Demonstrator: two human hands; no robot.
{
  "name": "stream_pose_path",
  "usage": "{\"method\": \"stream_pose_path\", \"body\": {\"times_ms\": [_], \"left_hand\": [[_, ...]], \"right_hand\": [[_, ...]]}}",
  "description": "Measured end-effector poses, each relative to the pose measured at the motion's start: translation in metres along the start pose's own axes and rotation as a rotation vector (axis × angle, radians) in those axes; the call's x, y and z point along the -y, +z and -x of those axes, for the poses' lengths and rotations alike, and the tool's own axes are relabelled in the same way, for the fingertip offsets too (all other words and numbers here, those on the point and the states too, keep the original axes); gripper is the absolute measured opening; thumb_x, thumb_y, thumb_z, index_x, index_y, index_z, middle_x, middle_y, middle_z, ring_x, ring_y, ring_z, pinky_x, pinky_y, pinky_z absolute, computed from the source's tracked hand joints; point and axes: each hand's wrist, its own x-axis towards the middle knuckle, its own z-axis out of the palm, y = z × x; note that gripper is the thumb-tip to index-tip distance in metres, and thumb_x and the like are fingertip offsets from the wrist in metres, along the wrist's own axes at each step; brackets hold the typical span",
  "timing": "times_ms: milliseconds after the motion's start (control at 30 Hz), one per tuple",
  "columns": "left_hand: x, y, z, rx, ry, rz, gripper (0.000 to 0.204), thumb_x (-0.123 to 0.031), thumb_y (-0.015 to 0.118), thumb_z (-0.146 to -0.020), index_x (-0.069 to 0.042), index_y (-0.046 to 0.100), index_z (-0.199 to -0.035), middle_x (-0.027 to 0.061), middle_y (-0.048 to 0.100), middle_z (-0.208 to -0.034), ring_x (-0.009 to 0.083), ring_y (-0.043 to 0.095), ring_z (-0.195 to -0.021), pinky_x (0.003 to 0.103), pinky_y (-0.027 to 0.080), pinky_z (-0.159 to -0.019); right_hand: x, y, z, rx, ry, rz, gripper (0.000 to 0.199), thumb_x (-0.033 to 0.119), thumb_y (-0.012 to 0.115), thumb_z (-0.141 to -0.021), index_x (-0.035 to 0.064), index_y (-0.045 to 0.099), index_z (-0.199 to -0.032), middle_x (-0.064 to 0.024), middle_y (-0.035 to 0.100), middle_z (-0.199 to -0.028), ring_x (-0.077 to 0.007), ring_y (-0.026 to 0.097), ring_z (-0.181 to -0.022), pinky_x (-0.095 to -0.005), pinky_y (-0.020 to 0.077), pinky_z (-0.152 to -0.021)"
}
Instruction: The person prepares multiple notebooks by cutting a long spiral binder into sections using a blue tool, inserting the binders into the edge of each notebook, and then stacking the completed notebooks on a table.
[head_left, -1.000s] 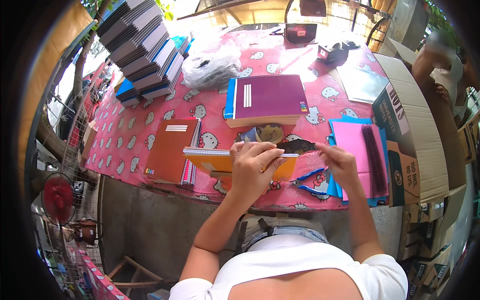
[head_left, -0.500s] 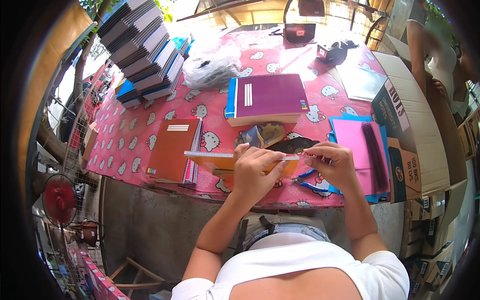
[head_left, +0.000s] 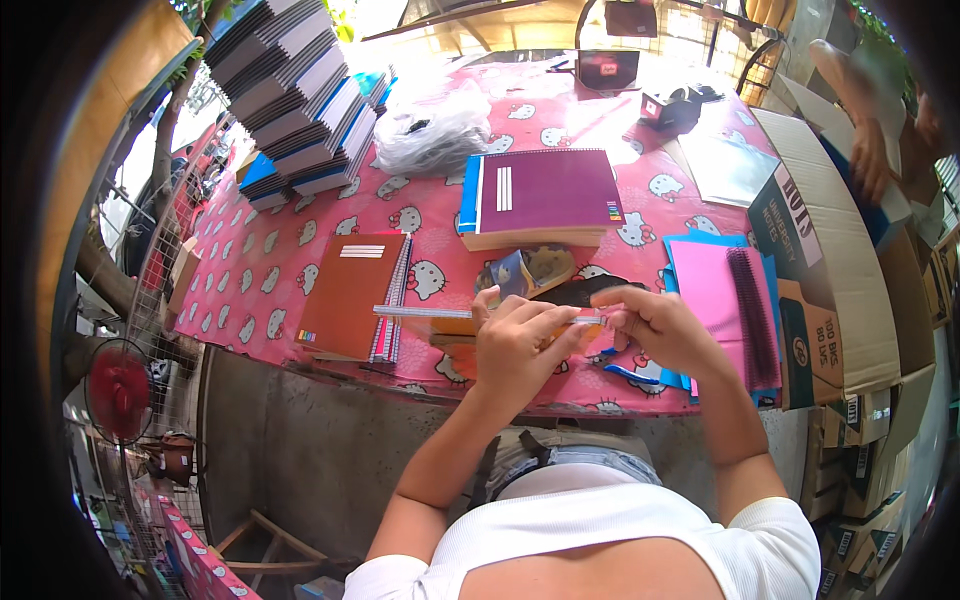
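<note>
My left hand [head_left: 515,345] is closed around an orange-covered notebook [head_left: 425,312], holding it with its bound edge facing up. At the right end of that edge, my right hand [head_left: 655,325] has thumb and index finger drawn together in a pinch. Whatever thin piece lies between those fingertips is too small to make out. Just below the right hand lie blue-handled pliers [head_left: 632,375]. Left of the held notebook is a small stack of brown-covered notebooks [head_left: 350,295]. Beyond my hands sits a stack topped by a purple spiral notebook [head_left: 555,190].
On the right, dark binding coils [head_left: 750,315] lie on pink and blue covers [head_left: 705,300]. An open cardboard box [head_left: 875,310] stands beside them, with a co-worker's hand [head_left: 872,165] over it. A tall notebook pile [head_left: 290,115] and a plastic bag [head_left: 435,135] occupy the far left.
My right hand has shifted slightly left, onto the end of the notebook's bound edge, with its fingers more curled. The co-worker's hand has come down over the box. The view has shifted slightly.
</note>
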Motion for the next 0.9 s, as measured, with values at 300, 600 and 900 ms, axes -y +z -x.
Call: {"method": "stream_pose_path", "body": {"times_ms": [300,600,900], "left_hand": [[0.006,0.003,0.008,-0.063,0.035,-0.077,0.023,-0.019,0.079,-0.067,-0.015,0.074,-0.088,-0.0016,0.068,-0.081,0.0171,0.059,-0.087,0.044,0.030,-0.095],[0.002,0.001,0.008,-0.101,0.050,-0.046,0.020,-0.018,0.079,-0.067,-0.014,0.074,-0.086,-0.0023,0.067,-0.081,0.0170,0.058,-0.084,0.039,0.033,-0.087],[0.001,-0.005,0.026,-0.065,0.044,-0.070,0.025,-0.020,0.080,-0.067,-0.017,0.074,-0.091,-0.0020,0.067,-0.081,0.0150,0.061,-0.083,0.038,0.033,-0.092]], "right_hand": [[0.008,0.021,0.006,-0.343,-0.428,0.402,0.022,0.007,0.067,-0.078,0.0087,0.059,-0.098,-0.0072,0.056,-0.083,-0.0304,0.061,-0.072,-0.0398,0.0475,-0.056],[0.001,0.020,0.008,-0.281,-0.403,0.466,0.023,0.007,0.066,-0.076,0.0063,0.058,-0.097,-0.0061,0.055,-0.083,-0.0277,0.061,-0.075,-0.0373,0.0485,-0.056],[0.007,-0.024,-0.030,0.340,-0.289,0.396,0.018,0.002,0.059,-0.076,0.0041,0.062,-0.094,-0.0125,0.065,-0.091,-0.0325,0.062,-0.089,-0.0414,0.0486,-0.075]]}}
